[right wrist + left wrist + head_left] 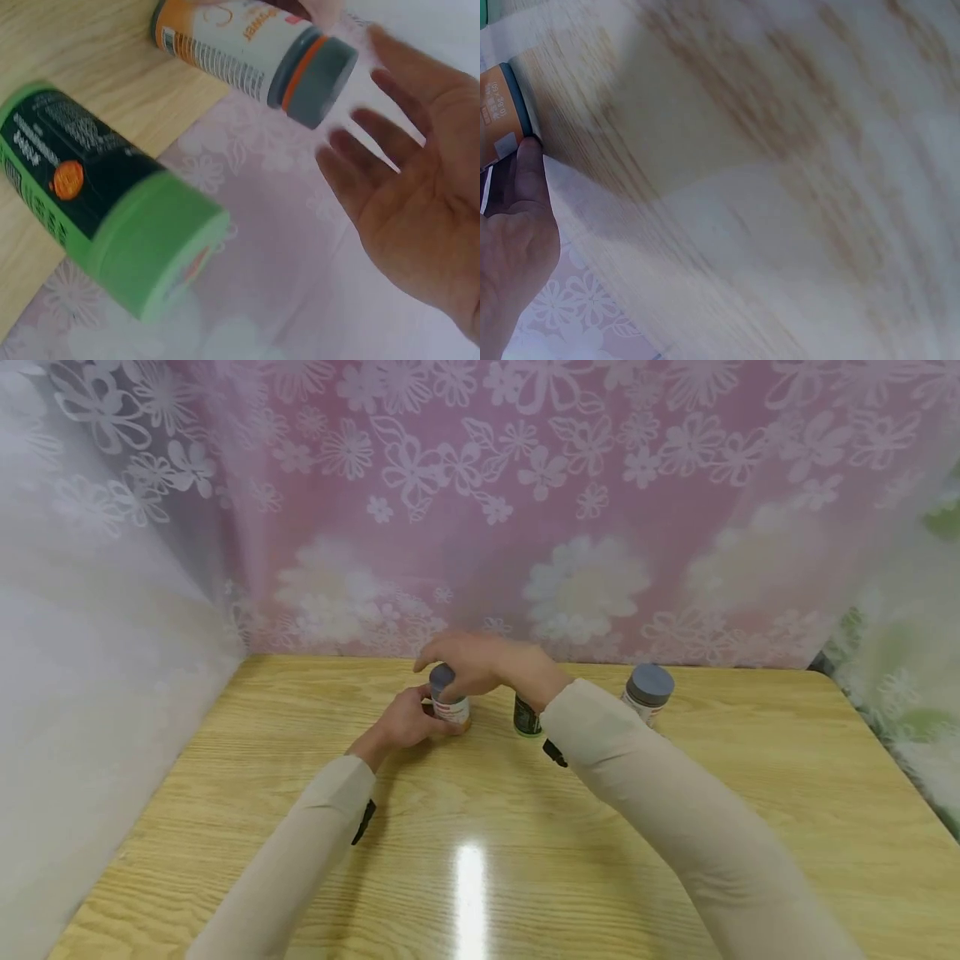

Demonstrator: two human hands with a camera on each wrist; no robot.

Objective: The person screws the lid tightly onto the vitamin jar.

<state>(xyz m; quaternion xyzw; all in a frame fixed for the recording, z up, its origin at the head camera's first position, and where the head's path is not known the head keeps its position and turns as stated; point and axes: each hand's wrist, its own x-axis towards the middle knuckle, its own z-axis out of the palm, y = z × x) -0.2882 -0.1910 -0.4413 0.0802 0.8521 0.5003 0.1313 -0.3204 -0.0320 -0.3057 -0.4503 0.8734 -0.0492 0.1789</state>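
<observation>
A jar (452,712) with a grey lid and a white and orange label stands on the table, left of the middle. My left hand (407,720) grips it low on its side, thumb toward me; its orange label (496,112) shows in the left wrist view. Over the lid hovers my right hand (480,664). In the right wrist view this hand (420,165) has its fingers spread and loosely bent, apart from the grey lid (322,82). Beside the jar is a green bottle (82,157) with a black label, partly hidden behind my right wrist in the head view.
Another grey-lidded jar (649,687) stands farther right, its lower part hidden by my right sleeve. The wooden table (420,843) ends at the back against a pink flowered curtain (465,552). Pale curtains hang at both sides.
</observation>
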